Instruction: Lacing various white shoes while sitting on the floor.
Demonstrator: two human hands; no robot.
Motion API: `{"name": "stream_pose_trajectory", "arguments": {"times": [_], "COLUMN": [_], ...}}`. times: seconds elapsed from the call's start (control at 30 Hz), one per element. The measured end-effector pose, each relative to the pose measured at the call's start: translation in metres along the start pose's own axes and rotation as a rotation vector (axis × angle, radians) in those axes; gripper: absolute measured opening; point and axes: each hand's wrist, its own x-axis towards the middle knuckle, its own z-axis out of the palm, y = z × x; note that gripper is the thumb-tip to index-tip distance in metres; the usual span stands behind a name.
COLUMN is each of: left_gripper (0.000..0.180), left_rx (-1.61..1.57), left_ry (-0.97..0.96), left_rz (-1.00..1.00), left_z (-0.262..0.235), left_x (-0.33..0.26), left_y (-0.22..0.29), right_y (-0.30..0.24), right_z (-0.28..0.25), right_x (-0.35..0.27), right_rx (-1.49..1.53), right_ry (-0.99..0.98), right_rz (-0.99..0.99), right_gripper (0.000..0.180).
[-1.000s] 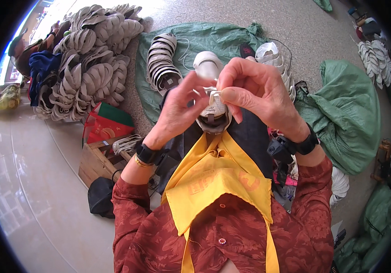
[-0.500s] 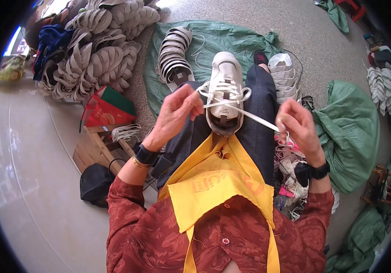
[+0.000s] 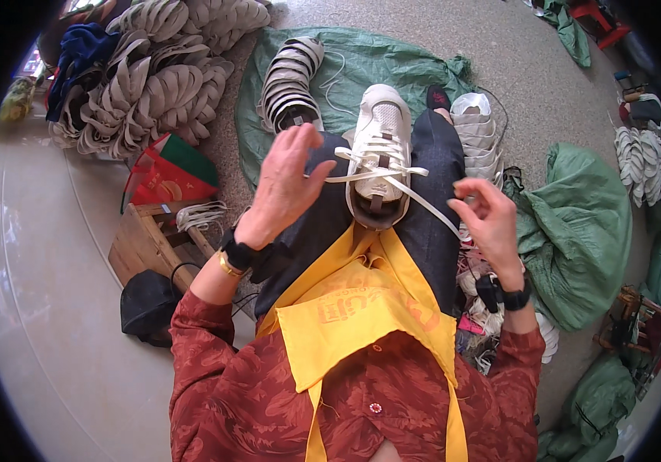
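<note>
A white sneaker [image 3: 384,115] rests between my thighs, its heel opening toward me. Its white shoelace [image 3: 393,171] is crossed over the tongue, with a small loop on either side and two loose ends trailing outward. Left of the shoe is my left hand [image 3: 286,175], fingers raised and thumb apart, close to the left lace end and gripping nothing. My right hand [image 3: 490,223] hovers over my right thigh, thumb and fingers apart and bent. The right lace end [image 3: 434,209] runs down just beneath it, outside its fingers.
Stacked shoe uppers [image 3: 288,81] and a green sheet [image 3: 369,58] lie ahead. More white uppers [image 3: 475,135] stand right of my leg, beside a green sack [image 3: 580,239]. Left are a heap of grey uppers [image 3: 169,92], a red bag [image 3: 165,177] and a wooden stool [image 3: 138,246].
Both hands have let go of the shoelace ends and opened. My left hand has moved left and up; the laces now lie slack across the sneaker and my thigh.
</note>
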Motion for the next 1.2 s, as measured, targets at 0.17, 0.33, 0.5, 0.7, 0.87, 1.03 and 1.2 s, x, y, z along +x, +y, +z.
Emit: {"name": "stream_pose_trajectory", "arguments": {"times": [0.17,0.33,0.5,0.7,0.87,1.03,1.2], "left_gripper": [0.017,0.008,0.019,0.037,0.031,0.019,0.021], "left_rx": [-0.166,-0.390,-0.904,-0.739,-0.645,-0.958,-0.983], "left_ry": [-0.104,-0.240,-0.537,-0.697,-0.633,-0.459,-0.286], "left_rz": [-0.096,-0.232,-0.400,-0.404,-0.447,-0.426,-0.472], "left_z": [0.024,0.022,0.020,0.012,0.009,0.014,0.015], "left_x": [0.012,0.014,0.018,0.030,0.035,0.027,0.018], "left_y": [0.000,-0.003,-0.012,-0.010,-0.008,-0.015,-0.014], "right_y": [-0.014,-0.017,-0.026,-0.029,-0.009,-0.007,-0.007], "right_z": [0.037,0.047,0.049,0.044,0.038,0.042,0.029], "right_x": [0.037,0.041,0.045,0.055,0.063,0.059,0.043], "right_rx": [-0.053,0.055,0.439,0.527,0.464,0.505,0.352], "right_ry": [0.048,0.048,-0.229,-0.328,-0.270,-0.190,-0.096], "right_rz": [-0.257,-0.217,0.119,0.153,0.186,0.151,0.135], "right_gripper": [0.015,0.006,0.006,0.011,0.015,0.013,0.011]}}
